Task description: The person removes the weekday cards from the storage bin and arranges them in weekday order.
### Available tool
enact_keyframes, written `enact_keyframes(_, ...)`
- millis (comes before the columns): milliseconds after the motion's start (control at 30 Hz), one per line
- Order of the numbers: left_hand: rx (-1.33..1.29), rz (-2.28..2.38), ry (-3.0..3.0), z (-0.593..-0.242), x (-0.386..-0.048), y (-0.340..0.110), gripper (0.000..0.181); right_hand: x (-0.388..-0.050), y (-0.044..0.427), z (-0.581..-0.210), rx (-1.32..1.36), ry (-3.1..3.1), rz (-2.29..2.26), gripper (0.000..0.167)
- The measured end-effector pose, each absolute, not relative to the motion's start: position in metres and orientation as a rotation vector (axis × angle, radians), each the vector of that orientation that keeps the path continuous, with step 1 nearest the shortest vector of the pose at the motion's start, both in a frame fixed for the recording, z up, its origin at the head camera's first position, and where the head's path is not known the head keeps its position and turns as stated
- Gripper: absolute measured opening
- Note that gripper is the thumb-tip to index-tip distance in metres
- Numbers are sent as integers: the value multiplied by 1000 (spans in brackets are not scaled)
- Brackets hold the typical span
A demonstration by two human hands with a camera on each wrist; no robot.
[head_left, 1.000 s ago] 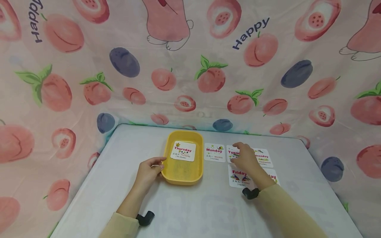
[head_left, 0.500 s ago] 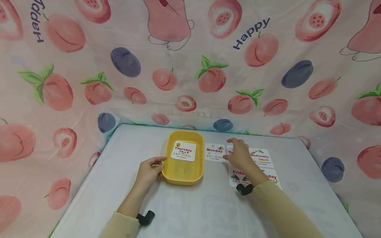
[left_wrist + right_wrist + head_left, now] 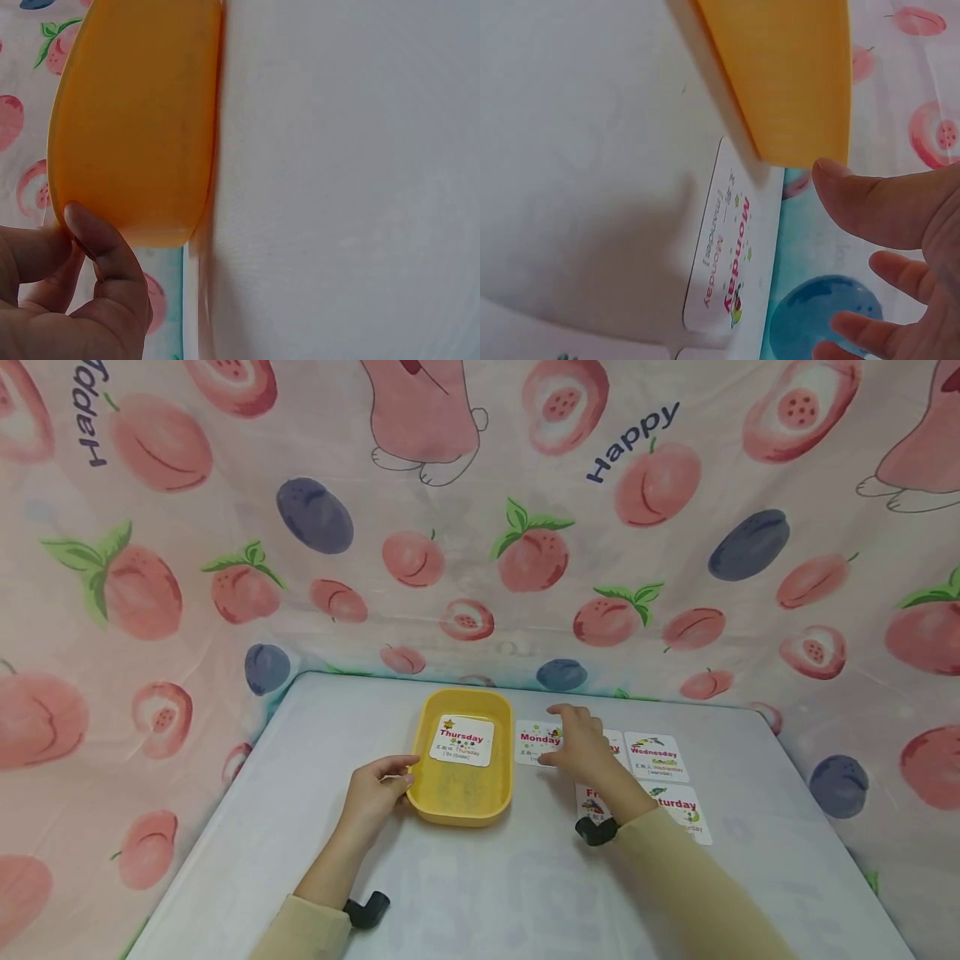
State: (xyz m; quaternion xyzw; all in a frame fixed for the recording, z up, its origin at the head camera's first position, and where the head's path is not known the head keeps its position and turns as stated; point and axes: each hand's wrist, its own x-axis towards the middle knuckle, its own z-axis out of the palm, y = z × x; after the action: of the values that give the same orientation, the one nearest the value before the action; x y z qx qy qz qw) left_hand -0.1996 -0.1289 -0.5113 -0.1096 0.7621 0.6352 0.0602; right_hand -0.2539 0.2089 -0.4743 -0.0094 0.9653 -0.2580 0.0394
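In the head view a yellow plastic tray (image 3: 459, 795) stands on the table with a Thursday card (image 3: 462, 742) lying inside it. My left hand (image 3: 375, 789) pinches the tray's left rim between thumb and fingers, which the left wrist view shows close up. Right of the tray, my right hand (image 3: 588, 750) hovers with fingers spread and nothing held. Below it lie the Monday card (image 3: 532, 745) and the partly covered Tuesday card (image 3: 617, 743). The right wrist view shows the thumb (image 3: 877, 206) apart from the fingers, above the Monday card.
A Wednesday card (image 3: 656, 757) lies at the right end of the back row. In front are a half-hidden Friday card (image 3: 588, 803) and a Saturday card (image 3: 688, 814). A peach-printed cloth (image 3: 465, 543) rises behind the white-covered table (image 3: 495, 893).
My right hand has moved left from over the Tuesday card toward the Monday card and tray, uncovering the Wednesday card. My left hand and the tray have stayed put.
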Motion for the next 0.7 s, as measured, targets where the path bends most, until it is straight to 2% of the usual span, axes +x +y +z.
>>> enact_keyframes(700,-313,1928,2308,-510,-200,-129,33,-260,176,-462,-56,2923,-880,93)
